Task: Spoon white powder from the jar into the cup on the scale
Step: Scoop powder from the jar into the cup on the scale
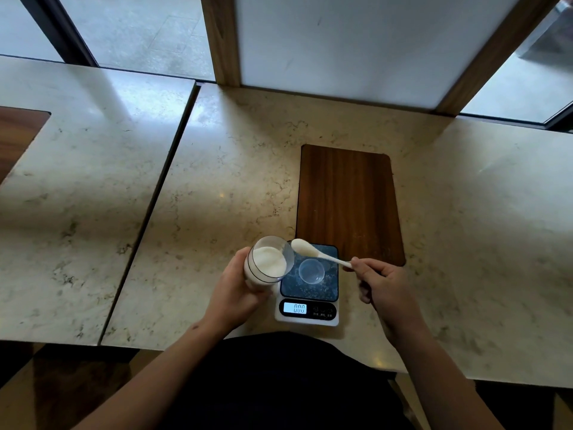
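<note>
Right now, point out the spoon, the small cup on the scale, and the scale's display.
spoon (305, 248), head view, on its white bowl.
small cup (311, 270), head view, on its clear bottom.
scale's display (299, 308), head view, on the lit digits.

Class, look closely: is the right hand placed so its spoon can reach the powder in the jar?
Probably yes. The right hand holds the spoon with its bowl beside the open, tilted jar, and nothing blocks the mouth.
</note>
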